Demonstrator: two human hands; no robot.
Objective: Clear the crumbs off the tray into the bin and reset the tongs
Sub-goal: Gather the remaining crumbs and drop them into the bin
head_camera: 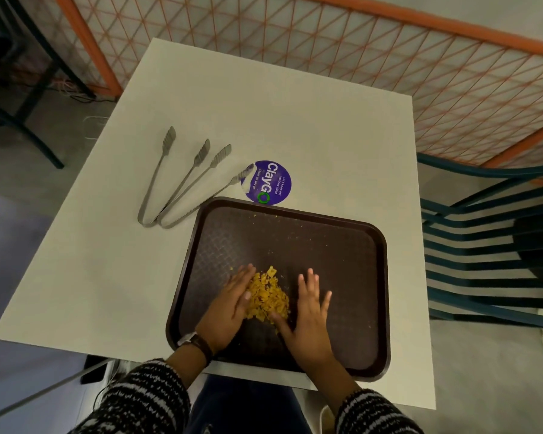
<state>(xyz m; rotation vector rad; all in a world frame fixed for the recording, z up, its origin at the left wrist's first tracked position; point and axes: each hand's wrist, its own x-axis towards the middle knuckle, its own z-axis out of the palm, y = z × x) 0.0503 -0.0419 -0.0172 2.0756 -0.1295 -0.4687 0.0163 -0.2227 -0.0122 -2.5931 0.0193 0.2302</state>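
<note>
A dark brown tray (336,242) lies on the white table, near its front edge. A heap of yellow crumbs (267,296) sits in the tray's near half, with a few specks scattered toward the far rim. My left hand (229,305) lies flat against the heap's left side, fingers together. On the tray to the right of the heap rests my right hand (311,311), fingers spread, its thumb touching the crumbs. Neither hand holds anything. Two metal tongs (157,180) (198,189) lie side by side on the table, left of the tray's far corner. No bin is in view.
A round purple sticker (271,181) is on the white table (295,120) just beyond the tray. An orange mesh fence (358,48) runs behind the table. A teal slatted chair (489,245) stands at the right. A dark table leg (35,120) is at far left.
</note>
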